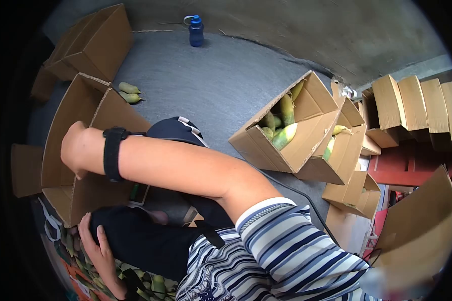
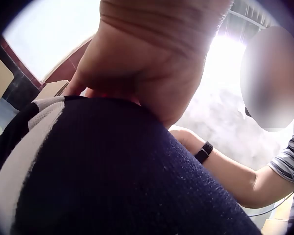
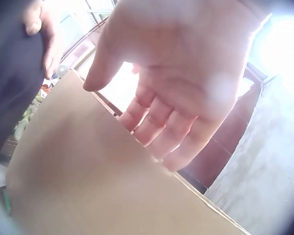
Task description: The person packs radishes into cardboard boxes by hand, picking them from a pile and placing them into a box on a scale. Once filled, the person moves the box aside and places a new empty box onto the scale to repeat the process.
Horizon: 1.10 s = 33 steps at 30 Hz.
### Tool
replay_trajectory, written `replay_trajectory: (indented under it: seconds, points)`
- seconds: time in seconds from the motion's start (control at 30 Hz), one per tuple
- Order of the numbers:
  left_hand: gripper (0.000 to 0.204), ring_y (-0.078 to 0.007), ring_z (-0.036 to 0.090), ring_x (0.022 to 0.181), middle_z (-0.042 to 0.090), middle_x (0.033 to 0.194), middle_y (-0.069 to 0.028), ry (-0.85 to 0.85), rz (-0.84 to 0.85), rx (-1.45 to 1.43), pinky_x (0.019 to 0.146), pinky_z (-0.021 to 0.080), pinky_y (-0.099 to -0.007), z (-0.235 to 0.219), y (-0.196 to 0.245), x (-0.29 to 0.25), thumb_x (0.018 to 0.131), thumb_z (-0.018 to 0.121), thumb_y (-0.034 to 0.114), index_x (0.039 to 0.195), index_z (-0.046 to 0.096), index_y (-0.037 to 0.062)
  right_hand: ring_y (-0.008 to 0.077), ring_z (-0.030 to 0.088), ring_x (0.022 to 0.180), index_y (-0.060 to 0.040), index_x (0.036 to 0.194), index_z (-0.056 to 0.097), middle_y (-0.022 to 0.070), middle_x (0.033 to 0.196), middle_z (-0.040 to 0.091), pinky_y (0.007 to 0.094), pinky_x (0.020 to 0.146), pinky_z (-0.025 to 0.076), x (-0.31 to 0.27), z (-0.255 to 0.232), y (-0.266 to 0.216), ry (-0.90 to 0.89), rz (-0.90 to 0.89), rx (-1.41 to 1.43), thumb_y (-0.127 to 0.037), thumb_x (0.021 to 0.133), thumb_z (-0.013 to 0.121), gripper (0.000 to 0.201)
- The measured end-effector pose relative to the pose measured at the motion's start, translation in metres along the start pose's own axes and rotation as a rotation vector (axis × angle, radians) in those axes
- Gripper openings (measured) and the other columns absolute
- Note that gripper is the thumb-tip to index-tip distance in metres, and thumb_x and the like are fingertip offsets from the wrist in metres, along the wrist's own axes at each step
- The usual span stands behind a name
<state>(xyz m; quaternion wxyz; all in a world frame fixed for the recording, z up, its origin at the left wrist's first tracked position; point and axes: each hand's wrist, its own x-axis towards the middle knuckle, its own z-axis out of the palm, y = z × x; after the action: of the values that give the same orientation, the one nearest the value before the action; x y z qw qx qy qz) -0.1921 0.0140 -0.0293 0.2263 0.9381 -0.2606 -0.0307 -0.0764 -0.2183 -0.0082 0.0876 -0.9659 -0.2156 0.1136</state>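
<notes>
An upright cardboard box (image 1: 105, 118) stands open in front of the person's legs at the left of the head view. At its far rim the right hand (image 1: 78, 150) bends down, its fingers hidden there. In the right wrist view the same hand (image 3: 176, 73) hooks its fingers over the cardboard edge, fingertips partly behind it, with the thumb on the near side. The left hand (image 1: 98, 246) lies on the knee of the dark trousers (image 1: 140, 241), fingers spread. From the left wrist, this hand (image 2: 147, 63) rests on top of the knee.
Two pale green radishes (image 1: 130, 93) lie on the floor beyond the box. Boxes holding more radishes (image 1: 286, 110) stand at right, near several stacked cartons (image 1: 412, 103). A radish pile (image 1: 158, 286) lies beside the person. A blue bottle (image 1: 196, 32) stands by the wall.
</notes>
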Motion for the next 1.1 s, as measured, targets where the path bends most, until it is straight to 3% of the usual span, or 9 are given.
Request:
replay_trajectory:
  seconds: [0.17, 0.23, 0.43, 0.63, 0.73, 0.87, 0.97, 1.03, 1.1]
  points:
    - [0.035, -0.0329, 0.046, 0.124, 0.051, 0.129, -0.0182, -0.013, -0.004, -0.026, 0.106, 0.031, -0.0385, 0.000, 0.003, -0.002, 0.094, 0.049, 0.012, 0.127, 0.050, -0.0009, 0.0208, 0.066, 0.096, -0.0142, 0.106, 0.071, 0.0015, 0.101, 0.070, 0.0377, 0.080, 0.047, -0.041, -0.019, 0.012, 0.083, 0.061, 0.022, -0.045, 0.082, 0.065, 0.039]
    - [0.035, -0.0329, 0.046, 0.124, 0.051, 0.130, -0.0183, -0.013, -0.013, -0.019, 0.107, 0.031, -0.0385, 0.000, 0.002, -0.002, 0.094, 0.049, 0.012, 0.127, 0.050, -0.0008, 0.0254, 0.067, 0.094, -0.0088, 0.095, 0.072, 0.0078, 0.093, 0.071, 0.0379, 0.077, 0.050, -0.066, -0.021, 0.019, 0.164, 0.066, 0.096, -0.040, 0.082, 0.066, 0.035]
    - [0.037, -0.0329, 0.044, 0.126, 0.050, 0.131, -0.0180, -0.020, -0.036, -0.009, 0.108, 0.030, -0.0394, 0.001, 0.002, 0.000, 0.094, 0.049, 0.014, 0.128, 0.050, -0.0007, 0.0323, 0.066, 0.090, -0.0001, 0.089, 0.067, 0.0165, 0.088, 0.069, 0.0414, 0.079, 0.051, -0.100, 0.027, 0.053, 0.263, 0.138, 0.211, -0.037, 0.084, 0.065, 0.037]
    - [0.037, -0.0325, 0.044, 0.126, 0.050, 0.131, -0.0182, -0.032, -0.025, -0.020, 0.108, 0.029, -0.0395, 0.004, 0.000, 0.006, 0.094, 0.048, 0.013, 0.128, 0.050, -0.0018, 0.0352, 0.065, 0.090, 0.0013, 0.091, 0.065, 0.0186, 0.087, 0.068, 0.0439, 0.080, 0.051, -0.126, 0.060, 0.074, 0.306, 0.297, 0.377, -0.041, 0.089, 0.057, 0.043]
    - [0.036, -0.0318, 0.044, 0.126, 0.050, 0.132, -0.0177, -0.055, 0.091, 0.001, 0.108, 0.030, -0.0382, 0.010, -0.031, 0.011, 0.097, 0.045, 0.013, 0.129, 0.049, -0.0023, 0.0383, 0.064, 0.084, 0.0017, 0.081, 0.065, 0.0209, 0.080, 0.066, 0.0465, 0.077, 0.050, -0.135, 0.068, 0.070, 0.416, 0.321, 0.485, -0.042, 0.092, 0.051, 0.048]
    - [0.036, -0.0316, 0.044, 0.127, 0.050, 0.131, -0.0177, -0.112, 0.057, 0.014, 0.108, 0.030, -0.0383, 0.001, -0.009, 0.019, 0.095, 0.047, 0.012, 0.129, 0.049, -0.0023, 0.0385, 0.063, 0.076, 0.0019, 0.079, 0.064, 0.0208, 0.074, 0.065, 0.0474, 0.071, 0.049, -0.136, 0.074, 0.062, 0.475, 0.334, 0.544, -0.039, 0.092, 0.051, 0.045]
    - [0.039, -0.0320, 0.045, 0.124, 0.051, 0.127, -0.0182, -0.161, 0.114, -0.025, 0.107, 0.031, -0.0378, -0.009, 0.003, 0.032, 0.090, 0.054, 0.012, 0.126, 0.050, -0.0023, 0.0390, 0.063, 0.074, 0.0020, 0.077, 0.062, 0.0204, 0.073, 0.064, 0.0478, 0.069, 0.049, -0.140, 0.073, 0.062, 0.569, 0.317, 0.512, -0.037, 0.093, 0.051, 0.044]
    - [0.042, -0.0355, 0.049, 0.114, 0.054, 0.118, -0.0189, -0.272, 0.162, -0.046, 0.101, 0.035, -0.0394, -0.015, 0.004, 0.044, 0.081, 0.061, 0.012, 0.120, 0.053, -0.0030, 0.0390, 0.063, 0.074, 0.0014, 0.076, 0.061, 0.0198, 0.072, 0.064, 0.0482, 0.068, 0.049, -0.142, 0.074, 0.064, 0.600, 0.386, 0.473, -0.036, 0.093, 0.051, 0.042]
    - [0.045, -0.0358, 0.050, 0.107, 0.054, 0.110, -0.0185, -0.201, 0.142, -0.116, 0.097, 0.038, -0.0393, -0.014, 0.008, 0.049, 0.075, 0.065, 0.013, 0.115, 0.054, -0.0032, 0.0388, 0.063, 0.073, 0.0007, 0.076, 0.061, 0.0197, 0.073, 0.064, 0.0485, 0.067, 0.049, -0.143, 0.073, 0.064, 0.600, 0.406, 0.444, -0.035, 0.094, 0.050, 0.041]
